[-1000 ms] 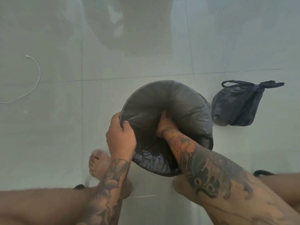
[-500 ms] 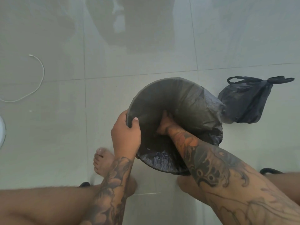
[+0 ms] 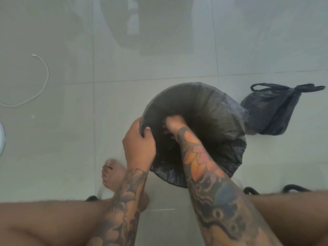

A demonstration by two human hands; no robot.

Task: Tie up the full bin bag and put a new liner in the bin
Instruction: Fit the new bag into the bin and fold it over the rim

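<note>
A round dark bin stands on the tiled floor in front of me, lined with a black liner folded over its right and near rim. My left hand grips the bin's left rim, thumb inside. My right hand is down inside the bin against the liner; its fingers are partly hidden, so their pose is unclear. The tied full bin bag, dark with knotted handles, lies on the floor to the right of the bin.
A white cable curves across the floor at the left. A white object's edge shows at the far left. My bare left foot and both legs sit close to the bin's near side.
My right hand has shifted left and higher inside the bin. The left hand keeps its grip on the rim. The view has shifted slightly.
</note>
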